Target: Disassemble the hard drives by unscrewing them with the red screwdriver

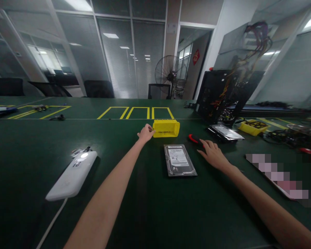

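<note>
A small yellow bin point(166, 128) with tiny dark bits inside stands on the green table, and my left hand point(145, 133) grips its left edge between thumb and fingers. Nearer to me, between my two arms, a hard drive point(179, 160) lies flat with its label up. To the right of the drive, my right hand point(213, 154) is low over the table, its fingers on the handle end of a red and black screwdriver point(194, 138). Whether those fingers are wrapped round the handle is hard to see.
A white power bank point(74, 174) with a cable lies at the left. At the right are another hard drive point(226, 132), an open computer case point(223, 95), a second yellow bin point(252, 128), cables and a pixelated flat object point(277, 176). Yellow tape outlines point(137, 108) mark the table's far side.
</note>
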A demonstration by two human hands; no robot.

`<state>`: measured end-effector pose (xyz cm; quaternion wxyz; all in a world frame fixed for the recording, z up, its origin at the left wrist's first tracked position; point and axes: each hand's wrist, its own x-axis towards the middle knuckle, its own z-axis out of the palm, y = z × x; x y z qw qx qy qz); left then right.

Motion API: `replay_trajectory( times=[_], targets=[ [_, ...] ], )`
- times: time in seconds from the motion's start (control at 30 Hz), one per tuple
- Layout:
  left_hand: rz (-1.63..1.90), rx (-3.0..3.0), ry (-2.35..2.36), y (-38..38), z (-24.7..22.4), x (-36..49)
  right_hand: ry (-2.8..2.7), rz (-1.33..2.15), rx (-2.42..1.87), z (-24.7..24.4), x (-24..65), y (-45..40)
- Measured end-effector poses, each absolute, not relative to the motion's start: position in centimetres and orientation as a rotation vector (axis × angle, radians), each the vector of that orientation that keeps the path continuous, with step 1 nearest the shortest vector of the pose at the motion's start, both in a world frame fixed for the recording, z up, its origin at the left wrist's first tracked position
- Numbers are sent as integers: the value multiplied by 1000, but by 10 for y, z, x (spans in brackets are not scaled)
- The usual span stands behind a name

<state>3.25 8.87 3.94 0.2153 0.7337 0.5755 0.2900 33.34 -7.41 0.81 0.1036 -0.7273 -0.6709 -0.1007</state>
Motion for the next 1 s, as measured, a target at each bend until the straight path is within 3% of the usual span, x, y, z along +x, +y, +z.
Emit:
replay_trajectory(
  times=[0.13,0.3,0.67,1.0],
  targets=[
    [845,2025,1559,88,34,35,-1963,-245,-2011,17,303,-85],
    [967,2052,1451,80,17,36,-2082,388,-1925,30,223,-127],
    [976,2108,1433,74,3,49,-2112,43,-2093,36,174,-139],
    [870,2233,1393,49,10,45,-2174,80,-2129,40,178,-158]
  ],
)
